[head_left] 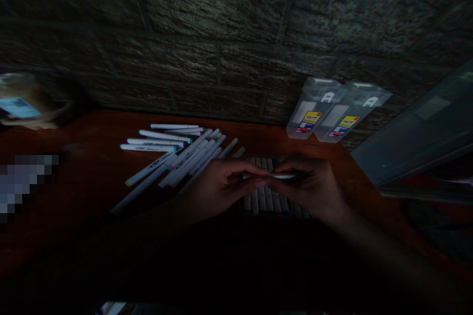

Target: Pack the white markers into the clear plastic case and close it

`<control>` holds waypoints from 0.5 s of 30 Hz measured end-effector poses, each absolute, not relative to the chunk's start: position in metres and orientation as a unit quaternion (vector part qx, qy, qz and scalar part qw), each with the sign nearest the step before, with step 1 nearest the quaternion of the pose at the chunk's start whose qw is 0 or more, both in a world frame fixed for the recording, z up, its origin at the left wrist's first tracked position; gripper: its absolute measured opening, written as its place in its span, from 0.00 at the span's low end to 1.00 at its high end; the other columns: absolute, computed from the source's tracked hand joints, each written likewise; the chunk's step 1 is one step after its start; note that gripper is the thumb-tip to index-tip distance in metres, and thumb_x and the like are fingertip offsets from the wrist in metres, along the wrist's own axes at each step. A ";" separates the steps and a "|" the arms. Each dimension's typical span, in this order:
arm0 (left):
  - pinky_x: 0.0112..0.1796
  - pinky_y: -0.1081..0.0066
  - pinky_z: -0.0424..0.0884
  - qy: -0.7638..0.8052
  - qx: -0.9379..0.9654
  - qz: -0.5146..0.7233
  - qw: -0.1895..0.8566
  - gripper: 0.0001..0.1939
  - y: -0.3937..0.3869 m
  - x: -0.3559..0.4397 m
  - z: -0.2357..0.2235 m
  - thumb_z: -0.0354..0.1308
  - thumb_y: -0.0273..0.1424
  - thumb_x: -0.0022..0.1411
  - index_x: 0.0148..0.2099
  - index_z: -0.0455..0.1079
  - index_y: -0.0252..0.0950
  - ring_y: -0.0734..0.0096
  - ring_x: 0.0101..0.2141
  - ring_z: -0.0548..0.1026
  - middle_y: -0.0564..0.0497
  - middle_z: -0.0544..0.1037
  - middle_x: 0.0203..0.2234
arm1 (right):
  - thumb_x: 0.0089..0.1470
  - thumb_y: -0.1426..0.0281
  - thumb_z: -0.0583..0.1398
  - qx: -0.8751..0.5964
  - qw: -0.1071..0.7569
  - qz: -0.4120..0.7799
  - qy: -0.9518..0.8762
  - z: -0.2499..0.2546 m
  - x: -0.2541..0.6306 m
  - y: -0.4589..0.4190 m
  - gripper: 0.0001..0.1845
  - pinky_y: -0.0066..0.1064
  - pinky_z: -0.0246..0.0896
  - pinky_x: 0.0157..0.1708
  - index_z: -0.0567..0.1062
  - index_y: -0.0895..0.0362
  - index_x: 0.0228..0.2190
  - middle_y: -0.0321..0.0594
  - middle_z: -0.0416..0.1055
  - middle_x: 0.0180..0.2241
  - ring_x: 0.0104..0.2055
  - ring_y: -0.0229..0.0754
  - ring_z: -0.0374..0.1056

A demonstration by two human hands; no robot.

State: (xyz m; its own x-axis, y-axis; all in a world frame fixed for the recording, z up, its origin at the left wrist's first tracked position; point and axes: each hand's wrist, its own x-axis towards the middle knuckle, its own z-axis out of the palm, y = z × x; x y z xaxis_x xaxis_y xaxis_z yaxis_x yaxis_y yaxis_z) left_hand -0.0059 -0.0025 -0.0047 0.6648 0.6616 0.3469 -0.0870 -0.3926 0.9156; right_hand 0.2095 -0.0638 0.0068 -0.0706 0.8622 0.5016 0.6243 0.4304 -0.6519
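Observation:
Between my two hands a white marker (283, 175) is held level, one end in each hand. The fingertips of my left hand (229, 182) pinch its left end, and my right hand (310, 182) grips its right end, which the fingers partly hide. Just beneath lies a row of white markers (264, 201) side by side, partly covered by my hands. Left of my left hand, a loose pile of white markers (195, 152) with differently coloured ends is spread over the brown table (92, 157).
Two clear plastic cases (308, 113) with yellow labels stand against the stone-textured wall (207, 19) at the back right. A jar-like container (22, 101) with a pale label is at the far left. A grey panel (414, 128) rises beyond the table's right edge.

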 end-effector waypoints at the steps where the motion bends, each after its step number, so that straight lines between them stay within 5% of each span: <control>1: 0.37 0.74 0.76 0.187 0.753 0.364 0.516 0.09 -0.003 -0.006 -0.005 0.65 0.32 0.67 0.48 0.81 0.37 0.71 0.36 0.81 0.48 0.85 0.39 | 0.51 0.64 0.73 -0.520 0.444 0.135 -0.717 0.007 0.209 -0.064 0.08 0.30 0.65 0.24 0.83 0.54 0.28 0.37 0.81 0.26 0.24 0.40 0.74; 15: 0.26 0.76 0.71 0.251 0.669 0.400 0.574 0.10 0.011 -0.009 0.000 0.62 0.34 0.68 0.46 0.80 0.34 0.74 0.24 0.76 0.52 0.79 0.24 | 0.47 0.72 0.74 -0.510 0.549 0.291 -0.595 0.021 0.204 -0.057 0.06 0.27 0.70 0.27 0.82 0.53 0.27 0.34 0.81 0.26 0.26 0.37 0.75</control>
State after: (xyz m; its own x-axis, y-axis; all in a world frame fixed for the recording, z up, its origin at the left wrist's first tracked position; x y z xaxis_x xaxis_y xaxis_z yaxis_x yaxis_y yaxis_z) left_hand -0.0089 0.0114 0.0005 0.5540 0.7948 0.2476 -0.1247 -0.2149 0.9687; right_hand 0.2039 -0.0571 0.0210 0.1235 0.9259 0.3569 0.2870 0.3110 -0.9061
